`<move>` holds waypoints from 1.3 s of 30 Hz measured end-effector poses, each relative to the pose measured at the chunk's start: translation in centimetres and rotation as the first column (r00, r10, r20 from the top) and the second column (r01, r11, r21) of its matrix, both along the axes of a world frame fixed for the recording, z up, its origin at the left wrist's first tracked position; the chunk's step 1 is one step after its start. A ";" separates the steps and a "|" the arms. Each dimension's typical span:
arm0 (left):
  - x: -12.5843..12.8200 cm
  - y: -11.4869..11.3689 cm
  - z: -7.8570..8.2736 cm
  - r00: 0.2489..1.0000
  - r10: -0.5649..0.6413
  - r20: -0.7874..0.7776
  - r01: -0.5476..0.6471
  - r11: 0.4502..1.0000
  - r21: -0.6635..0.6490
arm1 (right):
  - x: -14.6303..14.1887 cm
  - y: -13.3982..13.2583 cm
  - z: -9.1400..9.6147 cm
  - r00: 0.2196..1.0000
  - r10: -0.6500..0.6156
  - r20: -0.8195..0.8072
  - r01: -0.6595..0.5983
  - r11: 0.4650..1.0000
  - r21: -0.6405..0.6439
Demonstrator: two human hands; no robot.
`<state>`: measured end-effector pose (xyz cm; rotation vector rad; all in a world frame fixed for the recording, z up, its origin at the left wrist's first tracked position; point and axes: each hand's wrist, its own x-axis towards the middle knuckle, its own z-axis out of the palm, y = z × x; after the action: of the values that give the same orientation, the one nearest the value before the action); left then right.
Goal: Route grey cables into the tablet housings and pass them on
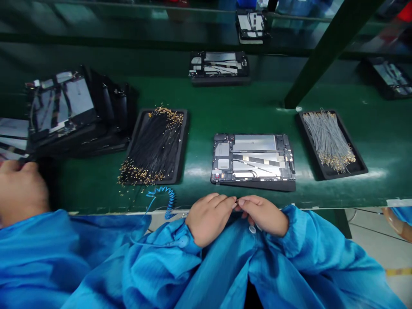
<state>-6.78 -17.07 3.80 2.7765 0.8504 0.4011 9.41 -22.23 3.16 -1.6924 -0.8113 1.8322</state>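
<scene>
My left hand (210,218) and my right hand (264,215) meet at the bench's front edge, fingertips almost touching. Both are closed in a pinch around something small and dark, too hidden to name. Just beyond them lies an opened tablet (254,156), its inner metal plates and flat cables facing up, on a black tray. Left of it, a black tray (183,148) holds a heap of thin black cables (154,148) with gold-coloured ends. On the right, another black tray (349,169) carries grey cables (330,137), also gold-ended.
A coiled blue cord (170,199) runs to my left wrist. A co-worker's hand (22,191) is at far left, near stacked opened tablets (61,107). Another tablet (220,64) lies further back. A slanted green post (322,60) rises behind the grey cables.
</scene>
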 end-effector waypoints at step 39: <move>3.6 2.9 -2.4 0.990 0.129 -0.061 -0.122 0.988 0.096 | 0.3 4.4 -3.1 0.750 -0.656 0.079 0.318 0.463 0.827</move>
<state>-3.15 -14.17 1.38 2.8433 1.0522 0.3789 9.67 -17.86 0.05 -1.4509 -0.9333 0.5421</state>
